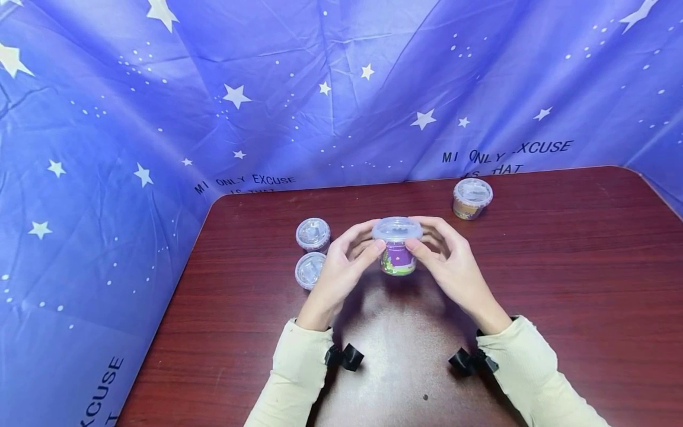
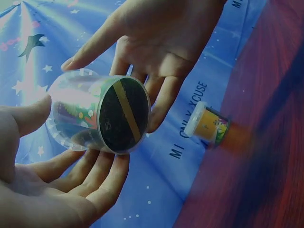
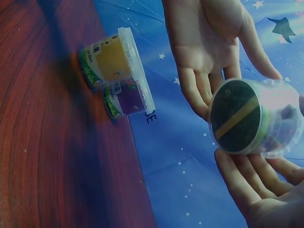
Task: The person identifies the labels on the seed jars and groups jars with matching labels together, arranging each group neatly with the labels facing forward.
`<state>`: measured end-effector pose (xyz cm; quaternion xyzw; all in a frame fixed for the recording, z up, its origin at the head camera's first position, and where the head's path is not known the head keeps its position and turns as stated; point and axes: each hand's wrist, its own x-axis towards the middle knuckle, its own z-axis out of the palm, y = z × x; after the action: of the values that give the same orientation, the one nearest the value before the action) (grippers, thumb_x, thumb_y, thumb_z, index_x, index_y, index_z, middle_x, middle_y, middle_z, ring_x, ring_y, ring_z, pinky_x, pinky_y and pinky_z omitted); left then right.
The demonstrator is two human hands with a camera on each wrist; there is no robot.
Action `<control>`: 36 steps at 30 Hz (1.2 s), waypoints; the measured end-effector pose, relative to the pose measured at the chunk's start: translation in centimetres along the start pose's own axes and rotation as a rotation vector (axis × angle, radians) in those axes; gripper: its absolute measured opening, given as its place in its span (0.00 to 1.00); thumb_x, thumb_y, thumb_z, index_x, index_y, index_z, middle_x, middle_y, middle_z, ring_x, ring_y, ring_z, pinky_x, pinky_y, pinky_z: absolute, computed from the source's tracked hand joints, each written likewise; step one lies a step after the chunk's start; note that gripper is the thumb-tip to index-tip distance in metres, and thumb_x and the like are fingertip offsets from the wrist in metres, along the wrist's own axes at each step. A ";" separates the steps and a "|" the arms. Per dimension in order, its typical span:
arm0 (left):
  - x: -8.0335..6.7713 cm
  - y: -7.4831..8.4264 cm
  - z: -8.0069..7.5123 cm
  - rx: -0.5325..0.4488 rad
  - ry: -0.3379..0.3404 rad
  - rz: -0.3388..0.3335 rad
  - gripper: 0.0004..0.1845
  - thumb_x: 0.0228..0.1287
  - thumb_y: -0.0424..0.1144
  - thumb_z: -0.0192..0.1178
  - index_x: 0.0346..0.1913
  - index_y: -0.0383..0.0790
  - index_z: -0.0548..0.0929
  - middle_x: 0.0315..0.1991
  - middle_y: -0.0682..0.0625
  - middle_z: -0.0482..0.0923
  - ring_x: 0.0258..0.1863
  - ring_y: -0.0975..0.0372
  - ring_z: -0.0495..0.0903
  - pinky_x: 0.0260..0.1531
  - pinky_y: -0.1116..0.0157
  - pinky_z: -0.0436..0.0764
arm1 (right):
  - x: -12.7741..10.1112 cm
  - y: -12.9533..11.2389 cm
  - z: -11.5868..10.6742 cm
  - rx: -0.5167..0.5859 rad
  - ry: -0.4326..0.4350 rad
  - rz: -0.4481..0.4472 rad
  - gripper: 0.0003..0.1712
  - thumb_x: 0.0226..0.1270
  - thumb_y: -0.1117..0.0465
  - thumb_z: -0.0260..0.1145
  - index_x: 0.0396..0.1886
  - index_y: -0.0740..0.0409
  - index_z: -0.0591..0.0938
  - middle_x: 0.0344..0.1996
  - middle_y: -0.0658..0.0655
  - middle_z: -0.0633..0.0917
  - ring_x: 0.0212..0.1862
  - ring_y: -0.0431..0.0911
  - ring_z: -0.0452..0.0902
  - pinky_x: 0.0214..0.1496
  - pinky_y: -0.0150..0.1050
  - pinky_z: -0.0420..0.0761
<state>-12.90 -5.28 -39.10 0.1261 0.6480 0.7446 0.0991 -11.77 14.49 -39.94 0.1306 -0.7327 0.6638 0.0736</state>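
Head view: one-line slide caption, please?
Both hands hold a lidded purple-label cup above the wooden table; three more cups stand nearby.

A small clear cup (image 2: 102, 116) with a colourful label lies on its side in the air, its dark base with a yellow stripe facing the camera. The left hand (image 2: 52, 190) reaches up from below, thumb and fingertips touching the cup near its lidded end. The right hand (image 2: 156, 42) comes from above, fingers spread behind it. Well apart, a yellow-labelled cup (image 2: 209, 124) stands on the reddish-brown desk (image 2: 266, 142), beside a blue starred cloth (image 2: 161, 190).
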 end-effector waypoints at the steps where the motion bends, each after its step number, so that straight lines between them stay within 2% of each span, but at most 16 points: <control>1: 0.0 0.0 -0.1 -0.012 -0.003 -0.001 0.24 0.69 0.33 0.60 0.66 0.40 0.74 0.58 0.43 0.78 0.53 0.59 0.79 0.57 0.65 0.78 | 0.0 0.0 -0.1 -0.001 -0.004 -0.007 0.21 0.71 0.67 0.63 0.62 0.63 0.75 0.47 0.48 0.84 0.48 0.39 0.81 0.46 0.28 0.81; 6: 0.0 0.2 -0.4 -0.050 -0.039 0.008 0.22 0.70 0.33 0.58 0.66 0.39 0.75 0.57 0.43 0.78 0.53 0.60 0.80 0.58 0.65 0.78 | 0.1 0.0 -0.5 0.040 -0.033 -0.022 0.20 0.72 0.68 0.60 0.63 0.65 0.75 0.50 0.48 0.84 0.48 0.40 0.81 0.46 0.30 0.83; 12: -0.1 0.3 -0.5 -0.074 -0.107 0.016 0.22 0.72 0.33 0.55 0.68 0.38 0.73 0.60 0.42 0.76 0.55 0.60 0.79 0.59 0.65 0.77 | 0.0 0.1 -0.7 0.107 -0.096 -0.021 0.21 0.74 0.68 0.58 0.65 0.64 0.73 0.54 0.51 0.83 0.55 0.41 0.80 0.51 0.32 0.83; 17: -0.1 0.3 -0.5 -0.092 -0.141 0.013 0.22 0.73 0.35 0.54 0.69 0.40 0.72 0.63 0.42 0.75 0.58 0.60 0.77 0.60 0.63 0.77 | 0.0 0.1 -0.5 0.125 -0.089 -0.073 0.20 0.73 0.70 0.58 0.63 0.66 0.74 0.56 0.53 0.82 0.58 0.42 0.79 0.55 0.30 0.80; 22: -0.1 0.3 -0.4 -0.074 -0.116 0.003 0.22 0.74 0.36 0.54 0.68 0.39 0.73 0.63 0.43 0.75 0.59 0.60 0.77 0.62 0.62 0.76 | -0.1 0.0 -0.4 0.105 -0.046 -0.084 0.20 0.71 0.71 0.60 0.62 0.67 0.75 0.54 0.52 0.84 0.55 0.41 0.81 0.56 0.29 0.79; 28: -0.1 0.4 -0.1 -0.044 -0.037 0.010 0.20 0.73 0.35 0.56 0.65 0.35 0.75 0.59 0.40 0.78 0.54 0.61 0.80 0.64 0.48 0.73 | 0.0 -0.1 -0.4 0.075 0.024 -0.054 0.22 0.68 0.71 0.64 0.61 0.65 0.77 0.47 0.50 0.85 0.47 0.40 0.82 0.46 0.28 0.82; 30: -0.1 0.4 -0.1 -0.037 -0.026 0.011 0.20 0.72 0.34 0.56 0.65 0.35 0.75 0.58 0.39 0.78 0.52 0.61 0.81 0.63 0.49 0.75 | 0.0 -0.1 -0.4 0.070 0.037 -0.045 0.22 0.68 0.71 0.64 0.61 0.65 0.77 0.46 0.50 0.85 0.46 0.40 0.81 0.45 0.28 0.82; 36: -0.1 0.3 0.4 0.008 -0.006 -0.011 0.23 0.68 0.35 0.62 0.65 0.40 0.76 0.59 0.44 0.78 0.56 0.58 0.79 0.58 0.62 0.79 | 0.1 -0.2 -0.2 0.043 0.056 -0.021 0.23 0.65 0.70 0.67 0.60 0.62 0.77 0.44 0.51 0.85 0.46 0.41 0.81 0.44 0.30 0.83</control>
<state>-12.65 -5.00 -38.72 0.1252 0.6513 0.7411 0.1050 -11.78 14.64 -39.74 0.1214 -0.7147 0.6818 0.0980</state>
